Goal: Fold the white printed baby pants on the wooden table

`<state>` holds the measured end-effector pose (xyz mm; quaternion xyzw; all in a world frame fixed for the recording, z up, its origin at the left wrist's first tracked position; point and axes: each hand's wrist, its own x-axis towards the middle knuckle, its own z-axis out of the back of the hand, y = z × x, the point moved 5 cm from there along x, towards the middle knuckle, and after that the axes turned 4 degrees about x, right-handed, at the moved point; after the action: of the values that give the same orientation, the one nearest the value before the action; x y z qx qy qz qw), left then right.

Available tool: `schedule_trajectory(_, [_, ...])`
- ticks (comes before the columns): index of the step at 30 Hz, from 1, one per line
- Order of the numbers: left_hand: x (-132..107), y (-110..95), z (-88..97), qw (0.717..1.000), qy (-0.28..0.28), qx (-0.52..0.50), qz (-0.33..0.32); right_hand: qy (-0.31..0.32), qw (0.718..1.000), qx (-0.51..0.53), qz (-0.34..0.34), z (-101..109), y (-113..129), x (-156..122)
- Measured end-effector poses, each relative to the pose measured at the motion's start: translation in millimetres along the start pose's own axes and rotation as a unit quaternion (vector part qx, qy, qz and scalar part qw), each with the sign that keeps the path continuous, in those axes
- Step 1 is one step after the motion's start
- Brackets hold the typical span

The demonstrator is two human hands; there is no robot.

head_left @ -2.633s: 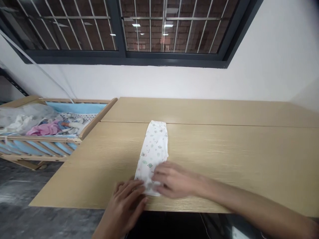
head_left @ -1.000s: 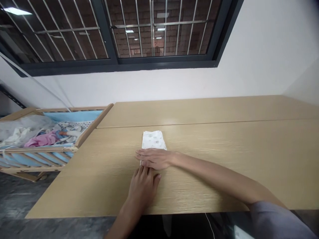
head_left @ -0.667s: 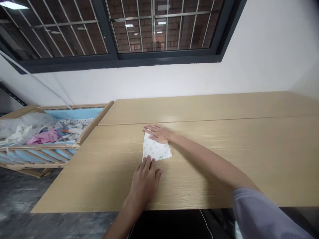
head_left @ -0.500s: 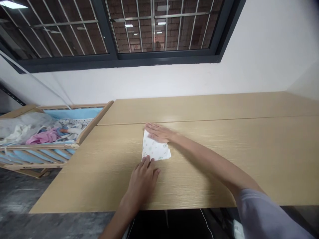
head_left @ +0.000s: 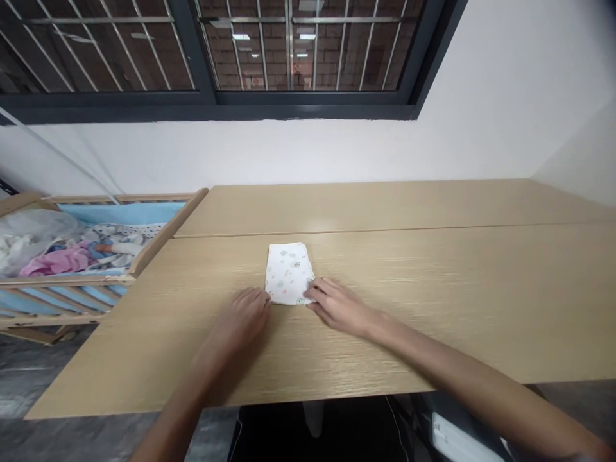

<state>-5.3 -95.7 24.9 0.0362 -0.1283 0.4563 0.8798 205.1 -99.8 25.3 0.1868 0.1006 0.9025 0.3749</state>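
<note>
A small folded white cloth (head_left: 289,273) with a sparse pattern of little printed motifs lies flat on the wooden table (head_left: 409,276). At its near left corner, the bent fingers of my left hand (head_left: 248,313) are closed on the edge. My right hand (head_left: 339,307) pinches the near right corner between thumb and fingers. The fingertips partly cover both near corners. The far edge of the cloth rests on the tabletop, untouched.
A wooden crib (head_left: 120,280) with blue lining stands left of the table, holding a pink cloth (head_left: 58,262), other fabrics and a clear plastic bag (head_left: 38,228). Behind the table rises a white wall (head_left: 289,151) with a dark-framed barred window (head_left: 308,106).
My right hand has come from the cloth's far edge to its near right corner. My left hand has shifted left to the near left corner. The cloth looks squarer, and the view has moved slightly.
</note>
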Motion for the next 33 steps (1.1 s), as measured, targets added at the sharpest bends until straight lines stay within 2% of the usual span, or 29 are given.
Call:
schedule_trajectory(3, [15.9,1.3,9.1,0.999,0.006,0.028,0.022,-0.012,1.0,0.016,-0.023,7.5,2.4,8.2])
schedule_trajectory(5, [33.5,4.5,21.3,0.998,0.031,0.042,0.033,-0.024,0.998,0.038,-0.048,19.7,-1.7,21.4])
schedule_trajectory(8, [64.0,15.0,40.4,0.992,0.08,0.058,0.075,-0.052,0.991,0.078,-0.091,35.3,-20.9,48.8])
schedule_trajectory(11, [91.5,28.1,48.0,0.981,0.097,0.1,0.136,-0.078,0.982,0.113,-0.129,35.3,-49.7,78.5])
schedule_trajectory(15, [117.4,41.2,29.6,0.974,0.063,0.132,0.172,-0.125,0.97,0.117,-0.173,17.7,-86.3,108.8])
schedule_trajectory(19, [127.1,53.2,1.3,0.974,0.038,0.133,0.178,-0.143,0.958,0.133,-0.209,-1.9,-109.0,121.7])
schedule_trajectory(22, [124.2,57.4,-8.0,0.977,0.015,0.122,0.177,-0.152,0.956,0.135,-0.211,-8.1,-111.7,122.1])
schedule_trajectory(25, [115.4,53.0,-9.9,0.978,-0.026,0.11,0.173,-0.245,0.938,0.118,-0.216,-1.2,-105.8,112.0])
schedule_trajectory(27, [109.7,43.4,-14.0,0.986,-0.059,0.08,0.135,-0.304,0.93,0.091,-0.188,4.6,-96.2,103.6])
schedule_trajectory(28, [107.4,37.3,-18.3,0.991,-0.07,0.055,0.104,-0.305,0.936,0.076,-0.156,4.9,-89.8,101.4])
schedule_trajectory(30, [103.9,26.3,-31.1,0.996,-0.072,0.003,0.045,-0.254,0.963,0.051,-0.074,-1.2,-76.9,100.8])
schedule_trajectory(33, [101.6,20.8,-53.7,0.998,-0.045,-0.024,0.033,-0.144,0.989,0.02,0.008,-19.8,-66.6,101.4])
